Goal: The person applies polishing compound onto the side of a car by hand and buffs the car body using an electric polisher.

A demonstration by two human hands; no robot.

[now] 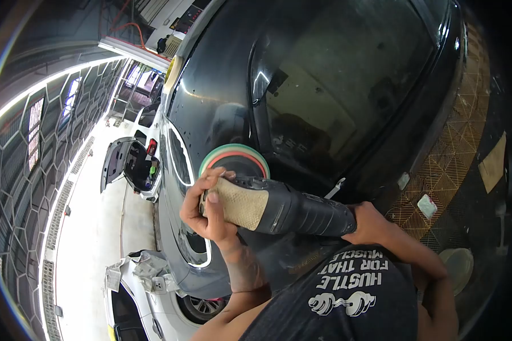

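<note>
"Against the dark car's body panel (210, 119), what am I looking at from over here?"

"Polisher (290, 210), held in both hands. Its round pad (255, 154), green with a red band, lies at the panel beside the black window trim (259, 128). Whether it is spinning, I cannot tell."

"And the fingers?"

"Left hand (210, 213): fingers curled close together over the tan-covered head, thumb laid along its top, fingertips near the pad. Right hand (370, 226): wrapped round the rear end of the handle, most of its fingers hidden, so their spacing cannot be told."

"What would count as good form?"

"Pad flat, I judge, with light, even pressure from the left hand, the right hand steering, and slow overlapping passes. Fingertips are best kept back from the pad's rim."

"Edges?"

"The trim calls for most care, since a tilted pad could catch it. The lower front of the machine also sits near the car's curved side, where pressure could bite too hard."

"Room to move?"

"Smooth panel runs on beyond the pad, away from the body. Toward the torso, the dark shirt (347, 275) is near the handle, so elbow travel looks tighter there"
</note>
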